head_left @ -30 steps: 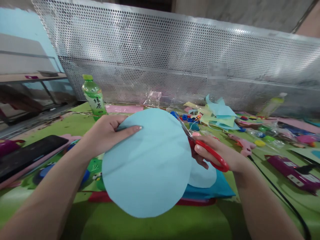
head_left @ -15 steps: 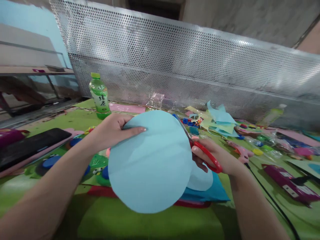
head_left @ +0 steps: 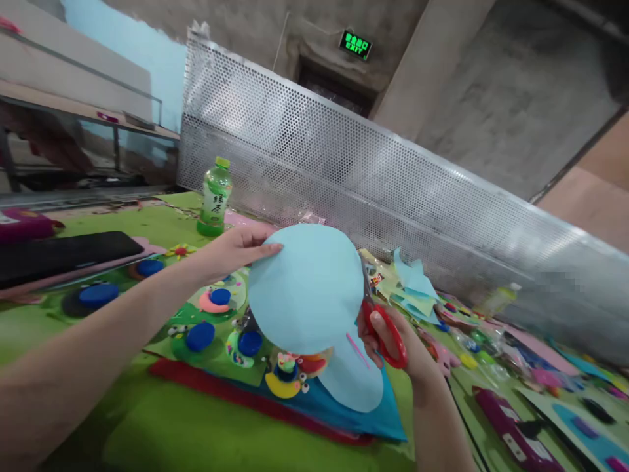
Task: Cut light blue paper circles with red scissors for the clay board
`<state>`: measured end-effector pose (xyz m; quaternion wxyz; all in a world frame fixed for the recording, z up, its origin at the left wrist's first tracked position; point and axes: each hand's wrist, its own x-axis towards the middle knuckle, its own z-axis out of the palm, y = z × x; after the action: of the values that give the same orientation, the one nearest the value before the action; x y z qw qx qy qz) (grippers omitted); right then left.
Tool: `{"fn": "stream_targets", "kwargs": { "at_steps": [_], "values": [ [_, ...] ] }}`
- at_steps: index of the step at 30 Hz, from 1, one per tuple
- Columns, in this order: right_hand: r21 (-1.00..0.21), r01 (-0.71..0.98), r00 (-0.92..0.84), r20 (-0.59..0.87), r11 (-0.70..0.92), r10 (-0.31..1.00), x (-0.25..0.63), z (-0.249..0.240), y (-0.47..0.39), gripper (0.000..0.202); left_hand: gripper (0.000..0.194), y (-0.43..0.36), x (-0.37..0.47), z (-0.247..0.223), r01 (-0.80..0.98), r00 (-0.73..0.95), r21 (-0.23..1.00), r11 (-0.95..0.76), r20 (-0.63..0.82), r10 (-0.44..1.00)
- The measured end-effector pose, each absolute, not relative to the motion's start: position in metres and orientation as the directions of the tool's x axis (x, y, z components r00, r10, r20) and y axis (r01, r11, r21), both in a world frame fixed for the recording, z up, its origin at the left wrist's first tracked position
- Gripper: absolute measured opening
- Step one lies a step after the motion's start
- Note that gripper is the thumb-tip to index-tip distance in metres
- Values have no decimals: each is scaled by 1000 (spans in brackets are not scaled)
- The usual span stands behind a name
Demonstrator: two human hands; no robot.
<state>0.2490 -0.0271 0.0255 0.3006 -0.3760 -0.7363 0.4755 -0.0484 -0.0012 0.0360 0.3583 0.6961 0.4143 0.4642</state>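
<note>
My left hand point(head_left: 255, 244) pinches the upper left edge of a round light blue paper sheet point(head_left: 307, 288), thumb on its face. Red-handled scissors point(head_left: 392, 337) are gripped in my right hand point(head_left: 393, 328), their blades along the right edge of the paper. Whether the blades are cutting into it I cannot tell. Below the held sheet, another light blue paper piece point(head_left: 356, 387) lies on a darker blue sheet point(head_left: 393, 419). A yellow crescent figure with eyes point(head_left: 285, 387) sits beside that piece.
Several clay figures with blue discs point(head_left: 200, 337) spread to the left, near a black phone point(head_left: 73, 255). A green tea bottle point(head_left: 215, 200) stands at the back before a perforated metal panel point(head_left: 319, 144). Paper scraps point(head_left: 415, 282) and a purple power strip point(head_left: 515, 429) lie right.
My head view has tilted and lifted, bringing an exit sign into sight. The held paper looks smaller and higher, uncovering figures beneath it. Both hands keep their holds.
</note>
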Motion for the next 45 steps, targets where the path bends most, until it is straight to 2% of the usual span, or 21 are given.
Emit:
{"fn": "stream_targets", "kwargs": {
  "at_steps": [5, 10, 17, 24, 33, 45],
  "values": [
    [-949, 230, -540, 58, 214, 840, 243, 22, -28, 46, 32, 2, -41, 32, 571, -22, 677, -463, 577, 816],
    [-943, 254, -526, 52, 216, 849, 242, 19, -26, 47, 32, -2, -39, 30, 673, -39, 560, -483, 678, 734],
    [-929, 277, -544, 60, 246, 837, 243, 18, -26, 45, 32, -3, -40, 29, 707, -27, 512, -488, 709, 705],
    [-909, 227, -616, 145, 350, 774, 241, 18, -30, 46, 29, -8, -32, 28, 695, 3, 506, -510, 708, 706],
    [-917, 257, -550, 122, 306, 826, 238, 14, -28, 50, 31, -7, -33, 23, 682, 4, 511, -523, 713, 701],
    [-936, 230, -537, 106, 267, 837, 238, 12, -25, 47, 30, -5, -32, 23, 745, 22, 455, -488, 714, 700]
  ]
}}
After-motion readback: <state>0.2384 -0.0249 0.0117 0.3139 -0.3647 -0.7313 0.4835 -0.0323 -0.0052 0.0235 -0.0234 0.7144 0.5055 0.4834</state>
